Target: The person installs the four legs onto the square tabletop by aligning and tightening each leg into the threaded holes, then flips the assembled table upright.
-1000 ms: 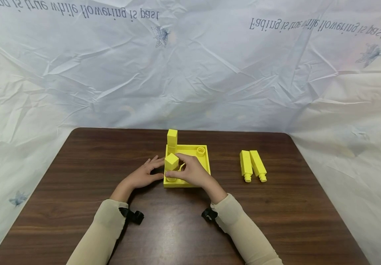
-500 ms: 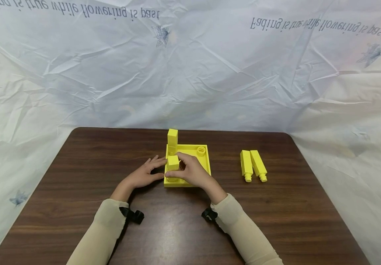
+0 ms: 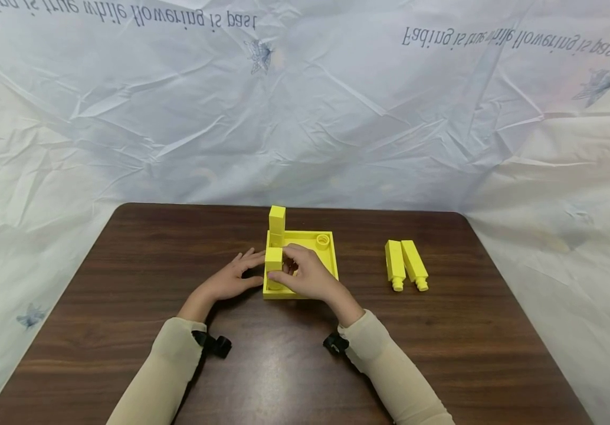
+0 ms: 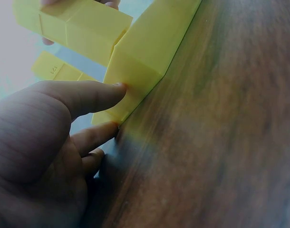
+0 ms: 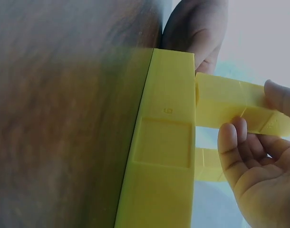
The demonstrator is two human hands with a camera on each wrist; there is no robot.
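My right hand (image 3: 309, 275) pinches a square yellow post (image 3: 273, 258) between thumb and fingers. The post stands upright at the near left corner of a shallow yellow tray (image 3: 305, 237). In the right wrist view the post (image 5: 218, 95) meets the tray, with a thin seam across its length. My left hand (image 3: 229, 282) lies at the tray's left side, fingers extended; in the left wrist view its thumb (image 4: 100, 95) touches the tray's wall (image 4: 145, 52). Another upright yellow post (image 3: 276, 220) occupies the far left corner. How the held post joins its corner is hidden.
A round, ridged yellow socket (image 3: 322, 241) sits in the tray's far right corner. To the right, two yellow posts (image 3: 394, 262) with knobbed ends lie side by side on the dark wooden table (image 3: 475, 354). A pale printed sheet (image 3: 305, 118) hangs behind.
The held post has turned about its upright axis: its top showed a corner toward me and now shows a flat side. The left hand stays at the tray.
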